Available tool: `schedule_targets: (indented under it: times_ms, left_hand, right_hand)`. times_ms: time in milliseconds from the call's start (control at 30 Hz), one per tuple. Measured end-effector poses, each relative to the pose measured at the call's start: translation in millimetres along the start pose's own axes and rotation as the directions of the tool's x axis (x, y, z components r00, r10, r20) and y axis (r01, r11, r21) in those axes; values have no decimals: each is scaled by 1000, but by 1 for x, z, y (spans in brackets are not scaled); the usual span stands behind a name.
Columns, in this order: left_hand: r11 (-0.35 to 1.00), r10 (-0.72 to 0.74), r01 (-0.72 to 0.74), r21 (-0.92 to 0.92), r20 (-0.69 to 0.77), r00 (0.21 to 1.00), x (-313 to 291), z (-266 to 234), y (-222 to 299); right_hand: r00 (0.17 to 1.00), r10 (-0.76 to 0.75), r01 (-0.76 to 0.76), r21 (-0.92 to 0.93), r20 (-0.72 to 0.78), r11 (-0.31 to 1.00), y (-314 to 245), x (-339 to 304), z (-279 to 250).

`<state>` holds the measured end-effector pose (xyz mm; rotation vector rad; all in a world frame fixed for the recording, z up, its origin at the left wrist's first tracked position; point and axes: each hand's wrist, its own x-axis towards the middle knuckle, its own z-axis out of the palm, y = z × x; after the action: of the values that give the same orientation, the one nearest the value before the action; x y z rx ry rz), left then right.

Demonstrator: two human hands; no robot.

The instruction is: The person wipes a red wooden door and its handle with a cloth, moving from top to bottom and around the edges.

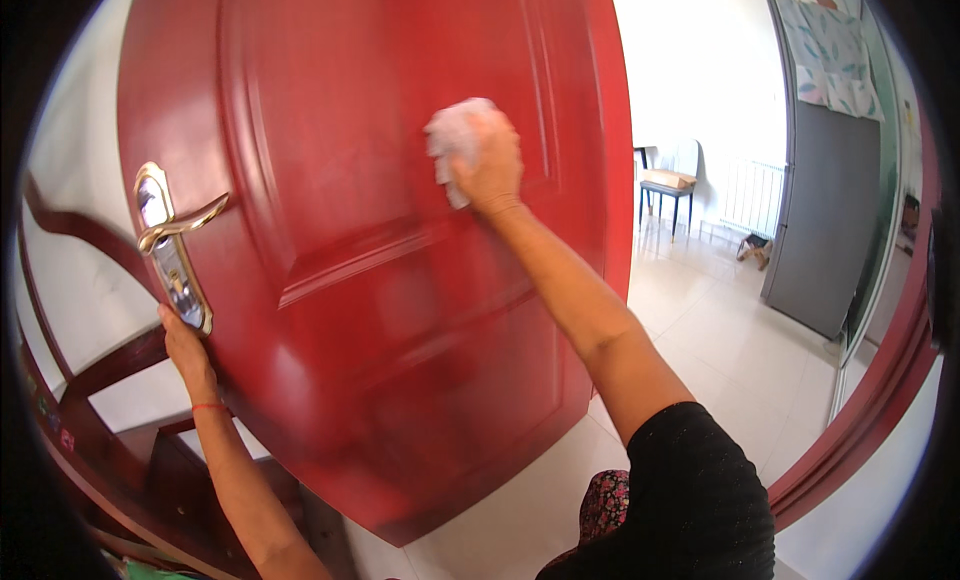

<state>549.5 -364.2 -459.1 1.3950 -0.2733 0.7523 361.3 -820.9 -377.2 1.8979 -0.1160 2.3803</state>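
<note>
The red door (370, 280) fills most of your view, and its raised panels and grooves deserve as much of your care as the flat stretches; slow down along each moulding so the cloth can follow its corners. Beyond it to the right stands a grey fridge (830, 210), well apart from your work. Dark wooden furniture (120, 365) sits to the left, close to the door's handle side, so mind it if the door swings that way. The gold lever handle (195, 223) juts from its long plate near the door's left edge; when you wipe around it, go gently and don't snag the cloth. Your left hand (188, 355) is at that edge, just beside the lower end of the plate. How tightly it closes on the door you cannot tell from here, since part of it is hidden, but a steady hold there should keep the door from rocking. Your right hand (492, 168) holds the pale cloth (450, 140), bunched and somewhat blurred, against the upper panel, right of the handle. Keep the palm flat, the pressure even and the strokes overlapping, and refold to a clean face when it dirties.
</note>
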Motion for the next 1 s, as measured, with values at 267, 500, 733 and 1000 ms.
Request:
schedule_targets:
  times_ms: [267,500,733,1000]
  left_hand:
    - [997,61,-62,-46,-25,998,-32,15,18]
    - [989,15,-15,-145,3,1000,-27,-5,24]
    - [981,135,-133,-143,0,991,-18,-5,4]
    - [987,50,-54,-148,-25,998,-13,5,23]
  right_hand:
    - [425,905,-894,-168,-30,415,175,-65,-54]
    - [997,-78,81,339,-22,937,-24,-20,-22]
    - [915,-377,404,346,-147,847,-29,3,4]
    - [946,242,-280,-170,-216,945,190,-9,-7]
